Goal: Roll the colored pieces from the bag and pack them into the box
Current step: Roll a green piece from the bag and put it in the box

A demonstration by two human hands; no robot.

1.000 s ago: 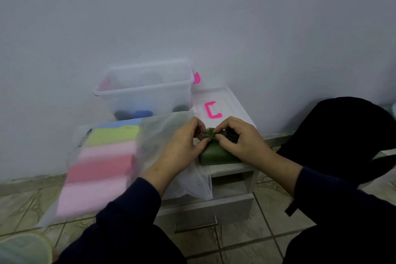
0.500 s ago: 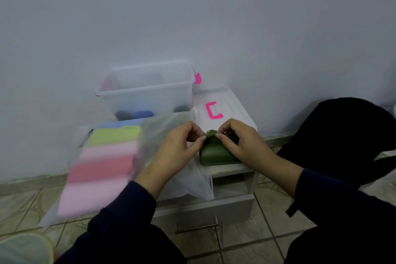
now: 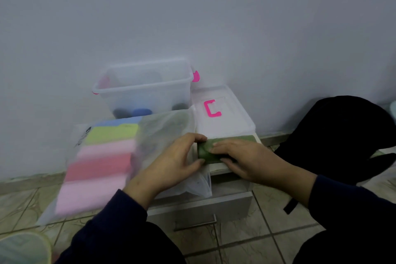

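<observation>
A dark green piece, rolled into a thick cylinder, lies on the small white cabinet. My right hand lies flat over the roll, fingers pressing on it. My left hand holds the roll's left end with thumb and fingers. A translucent bag with blue, yellow-green, pink and red pieces lies to the left, partly under my left wrist. The clear plastic box with pink clips stands behind by the wall, with dark and blue rolls at its bottom.
The box's clear lid with a pink handle lies right of the box on the cabinet. A black bag sits on the tiled floor at the right. A pale round container shows at the bottom left corner.
My hands were pinching and tucking the green piece's upper fold; now the right hand lies flat over the roll and the left grips its end. The roll looks longer and smoother.
</observation>
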